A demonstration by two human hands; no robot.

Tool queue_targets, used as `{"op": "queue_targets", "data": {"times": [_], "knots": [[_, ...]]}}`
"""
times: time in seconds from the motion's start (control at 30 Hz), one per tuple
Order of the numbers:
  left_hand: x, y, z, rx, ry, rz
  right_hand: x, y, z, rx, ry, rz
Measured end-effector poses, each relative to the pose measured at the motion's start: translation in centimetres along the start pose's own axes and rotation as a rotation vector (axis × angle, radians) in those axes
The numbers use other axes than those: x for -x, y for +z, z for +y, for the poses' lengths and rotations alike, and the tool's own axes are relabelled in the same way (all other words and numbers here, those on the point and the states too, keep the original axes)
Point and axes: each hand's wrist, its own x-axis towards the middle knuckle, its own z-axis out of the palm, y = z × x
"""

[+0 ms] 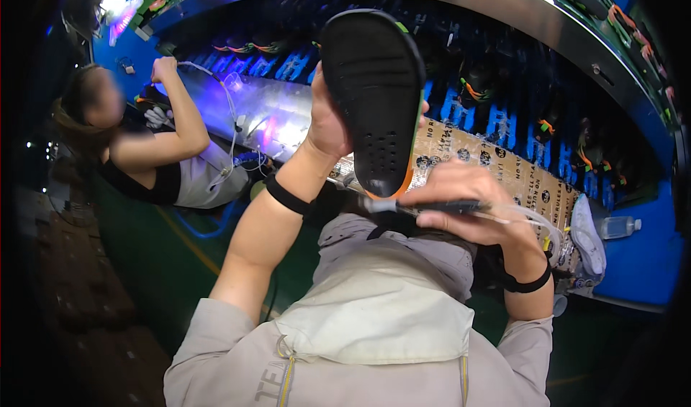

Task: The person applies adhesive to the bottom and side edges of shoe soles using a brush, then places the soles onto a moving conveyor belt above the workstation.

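My left hand (330, 123) is wrapped round a black shoe sole (374, 83) from behind and holds it up, wide end at the top. The sole has small holes in its lower half, a green side edge and an orange rim at the narrow end. In my right hand (471, 191) is a brush-like tool (453, 207) with a dark handle and a pale collar, held level. Its blurred tip lies just below the sole's narrow end; whether the two touch I cannot tell. A clear tube (536, 218) runs from the tool past my right wrist.
Behind my hands a conveyor with blue racks (457, 108) carries dark shoe parts with orange trim. A printed cardboard sheet (504, 162) covers the bench edge. On the right are a plastic bottle (620, 226) and a white cloth-like item (588, 238). A co-worker (155, 148) sits at left.
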Motion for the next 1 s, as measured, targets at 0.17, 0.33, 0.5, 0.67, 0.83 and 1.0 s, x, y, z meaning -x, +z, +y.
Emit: {"op": "queue_targets", "data": {"times": [0.17,0.33,0.5,0.67,0.83,1.0], "knots": [[-2.3,0.3,0.6,-0.290,-0.070,0.027,-1.7,0.8,-0.9,0.398,-0.042,-0.067],[-3.6,2.1,0.9,-0.330,-0.308,0.082,-2.5,0.2,-1.3,0.367,0.098,0.071],[-5.6,1.6,1.0,-0.644,-0.506,0.046,-2.8,0.1,-1.0,0.365,-0.014,-0.175],[-6.5,2.3,1.4,-0.928,-0.591,-0.028,-3.4,1.0,-0.3,0.591,-0.019,-0.100],[-6.7,2.8,1.8,-1.178,-0.601,-0.039,-3.8,0.6,-1.4,0.449,-0.065,-0.200],[-5.9,1.9,2.3,-1.106,-0.554,-0.006,-3.8,1.7,-0.3,0.583,-0.033,-0.225]]}}
